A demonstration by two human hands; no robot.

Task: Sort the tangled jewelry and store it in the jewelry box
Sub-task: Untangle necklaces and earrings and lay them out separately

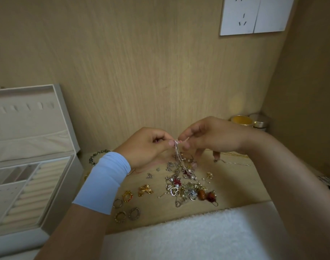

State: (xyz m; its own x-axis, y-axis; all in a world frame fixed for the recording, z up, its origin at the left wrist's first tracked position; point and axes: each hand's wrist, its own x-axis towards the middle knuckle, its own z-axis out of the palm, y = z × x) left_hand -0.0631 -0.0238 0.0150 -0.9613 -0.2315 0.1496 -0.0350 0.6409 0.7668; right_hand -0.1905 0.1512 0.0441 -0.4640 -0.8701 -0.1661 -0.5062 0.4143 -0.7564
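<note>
Beyond a white towel (pixel 188 235), left hand (pixel 147 147) and right hand (pixel 213 136) pinch tangled chains (pixel 179 156). Held aloft, the strands likely hang apart.

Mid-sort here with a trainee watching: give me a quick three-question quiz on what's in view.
1. True or false: the box is shut.
2. What do the left hand and right hand pinch between them? A) a watch B) chains C) a comb
3. Which lie nearer the box: the rings or the jars?
Key: 1 false, it stands open; 2 B; 3 the rings.
</note>
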